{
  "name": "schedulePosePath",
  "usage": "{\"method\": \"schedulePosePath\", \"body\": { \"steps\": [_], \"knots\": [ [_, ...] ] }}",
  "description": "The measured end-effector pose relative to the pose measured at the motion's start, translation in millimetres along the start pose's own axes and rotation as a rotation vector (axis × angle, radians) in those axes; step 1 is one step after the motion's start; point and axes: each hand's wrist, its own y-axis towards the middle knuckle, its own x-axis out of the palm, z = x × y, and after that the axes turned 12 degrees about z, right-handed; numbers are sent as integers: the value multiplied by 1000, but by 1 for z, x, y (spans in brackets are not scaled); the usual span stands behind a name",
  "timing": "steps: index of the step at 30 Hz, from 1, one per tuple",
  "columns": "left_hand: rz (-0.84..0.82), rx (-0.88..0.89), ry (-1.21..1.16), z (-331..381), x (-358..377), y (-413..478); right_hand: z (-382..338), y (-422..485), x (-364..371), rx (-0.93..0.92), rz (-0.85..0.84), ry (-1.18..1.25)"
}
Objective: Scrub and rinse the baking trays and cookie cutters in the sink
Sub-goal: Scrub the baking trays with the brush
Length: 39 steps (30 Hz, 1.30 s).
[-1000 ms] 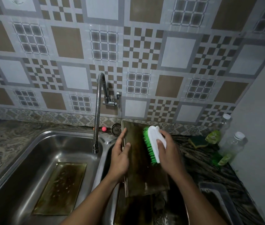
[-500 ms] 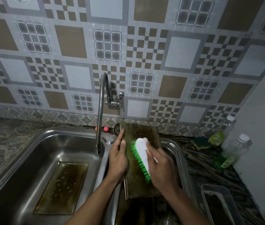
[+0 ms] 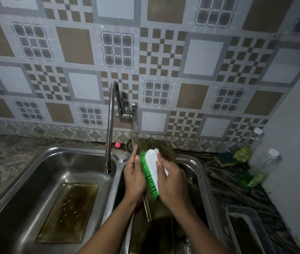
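Left hand (image 3: 134,177) holds tray (image 3: 164,146); right hand (image 3: 173,182) — gripping brush (image 3: 151,170) against it.

Left hand (image 3: 134,177) steadies tilted baking tray (image 3: 161,146); right hand (image 3: 171,182) presses green-bristled brush (image 3: 150,173) against it.

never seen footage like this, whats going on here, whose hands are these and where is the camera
There is no machine here. A person is washing up, and the single camera sits on their head looking down, so both arms reach in from the bottom edge. The left hand holds a dark baking tray by its left edge, tilted up over the right basin of the steel sink. The right hand grips a white scrub brush whose green bristles face the tray. A second tray lies flat in the left basin. On the counter to the right are a sponge and two plastic bottles.
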Motion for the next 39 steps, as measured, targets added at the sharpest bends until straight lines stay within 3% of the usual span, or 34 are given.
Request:
{"method": "schedulePosePath", "body": {
  "steps": [4,9,14,18,23,29,35,39],
  "knots": [
    [97,36,-15,0,-8,6,20,-28,-22,-52,-45,45],
    [28,69,-6,3,4,1,48,-11,-37,94,96,-5],
    [83,121,8,3,13,-2,20,-40,-34,-34,35,72],
    [149,120,-57,10,6,1,48,-59,-61,-27,27,65],
    [41,83,-65,13,3,-1,86,-32,-74,128,79,-15],
    [-215,101,54,5,6,-25,51,48,-45,159,125,-38],
    [-129,43,14,5,1,-12,4,27,-21,-51,-37,25],
    [-132,106,76,12,1,-17,11,34,-20,76,73,23]
  ]
}}
